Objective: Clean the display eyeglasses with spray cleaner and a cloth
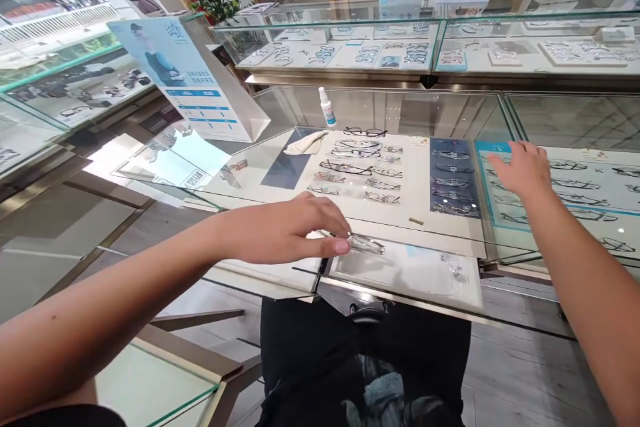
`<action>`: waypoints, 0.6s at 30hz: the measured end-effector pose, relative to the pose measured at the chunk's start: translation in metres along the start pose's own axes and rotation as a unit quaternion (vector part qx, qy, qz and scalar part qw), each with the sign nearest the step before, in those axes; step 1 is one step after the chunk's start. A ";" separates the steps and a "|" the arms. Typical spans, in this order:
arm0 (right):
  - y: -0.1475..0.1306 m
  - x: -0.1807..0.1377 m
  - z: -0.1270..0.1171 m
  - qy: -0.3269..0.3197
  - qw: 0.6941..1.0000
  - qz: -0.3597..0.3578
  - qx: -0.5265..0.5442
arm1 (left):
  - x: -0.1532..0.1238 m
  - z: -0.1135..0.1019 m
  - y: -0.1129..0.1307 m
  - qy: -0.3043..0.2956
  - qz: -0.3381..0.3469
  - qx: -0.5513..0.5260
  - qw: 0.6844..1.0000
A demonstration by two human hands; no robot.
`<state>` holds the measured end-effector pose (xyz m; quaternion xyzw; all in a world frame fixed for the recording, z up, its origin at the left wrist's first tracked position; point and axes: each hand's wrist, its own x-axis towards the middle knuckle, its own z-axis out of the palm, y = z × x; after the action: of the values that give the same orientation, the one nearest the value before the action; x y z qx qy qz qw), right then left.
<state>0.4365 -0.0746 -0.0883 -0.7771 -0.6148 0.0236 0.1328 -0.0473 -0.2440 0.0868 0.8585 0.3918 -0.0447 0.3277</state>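
Observation:
My left hand (290, 230) reaches over the near edge of a glass display counter (280, 193) and pinches a pair of clear-framed glasses (365, 243), which hang over a pulled-out white tray (415, 273). My right hand (520, 170) lies flat on the counter's glass top at the right, fingers stretched out, holding nothing. Under the glass lie several rows of glasses (360, 173) on a white board and more on a dark blue pad (453, 180).
A white spray bottle (327, 108) and a folded cloth (306, 143) sit on the glass at the back. One black pair of glasses (365, 132) lies beside them. A blue poster stand (190, 83) leans at the left. More showcases (415, 47) stand behind.

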 end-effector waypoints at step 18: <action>-0.007 -0.007 -0.012 -0.014 0.999 0.034 -0.015 | 0.071 0.115 -0.188 0.135 -0.158 0.187 0.960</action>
<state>0.4306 -0.0818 -0.0759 -0.7990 -0.5901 0.0295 0.1118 -0.1100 -0.1770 -0.1262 0.8296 0.5479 -0.0515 0.0944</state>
